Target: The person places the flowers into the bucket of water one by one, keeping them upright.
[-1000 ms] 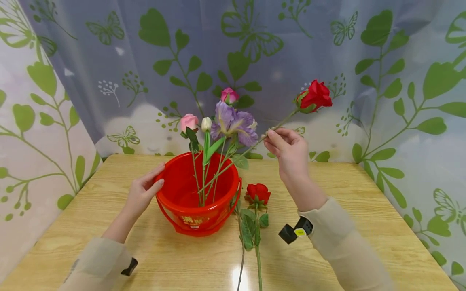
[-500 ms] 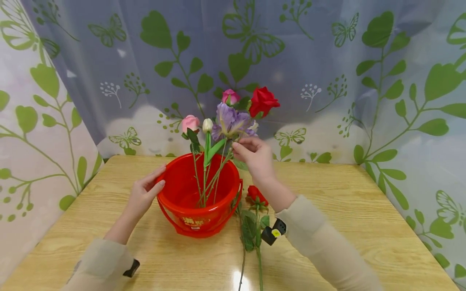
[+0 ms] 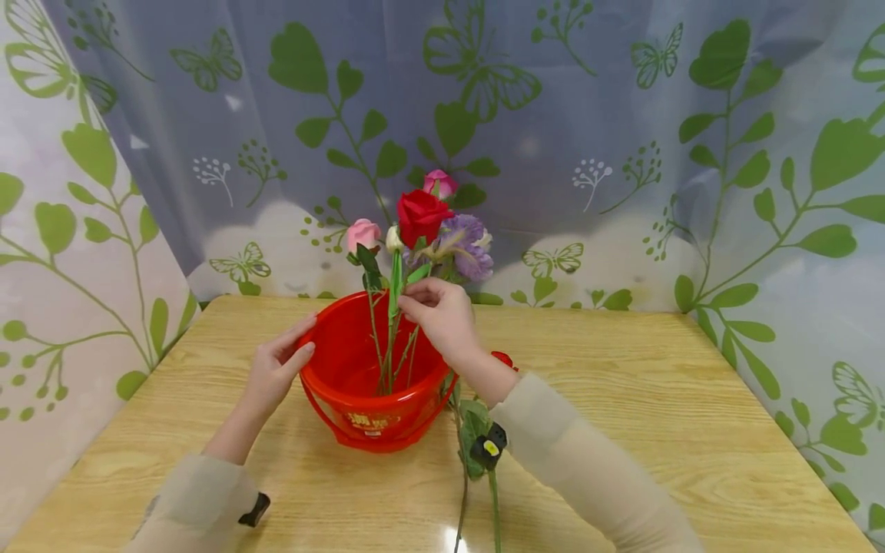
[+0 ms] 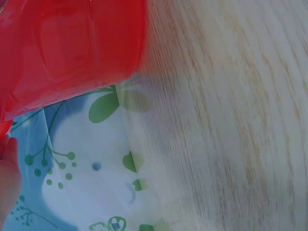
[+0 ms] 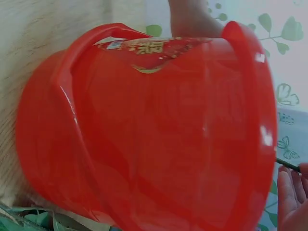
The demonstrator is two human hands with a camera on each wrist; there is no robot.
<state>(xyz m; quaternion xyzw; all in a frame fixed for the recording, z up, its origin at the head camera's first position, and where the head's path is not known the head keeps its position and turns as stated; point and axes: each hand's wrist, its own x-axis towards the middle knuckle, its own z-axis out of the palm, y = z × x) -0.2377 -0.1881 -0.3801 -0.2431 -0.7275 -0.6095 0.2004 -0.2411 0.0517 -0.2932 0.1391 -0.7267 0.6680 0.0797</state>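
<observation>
In the head view, a red bucket [image 3: 376, 422] stands on the table, holding several artificial flowers. My left hand [image 3: 276, 365] rests against its left side at the rim, fingers fairly straight and thumb spread. Above the bucket, my right hand [image 3: 442, 319] pinches the stem of a red rose [image 3: 422, 217] between thumb and fingers; the bloom leans left over the others. Around it are a pink rose [image 3: 362, 234], a white tulip [image 3: 393, 240], a purple iris [image 3: 470, 250] and a darker pink bloom [image 3: 440, 183]. The right wrist view shows the stem [image 5: 288, 164] at the fingers.
Right of the bucket, another red rose [image 3: 505, 359] lies on the wooden table [image 3: 622, 399], mostly hidden by the right forearm. Its green stem [image 3: 495, 507] and a thinner brown stem [image 3: 462, 491] run toward the front edge. A patterned curtain [image 3: 594, 92] hangs behind.
My right hand has moved left and slightly down with the red rose, swinging its bloom from the far right to in front of the purple iris. The left hand has stayed at the rim.
</observation>
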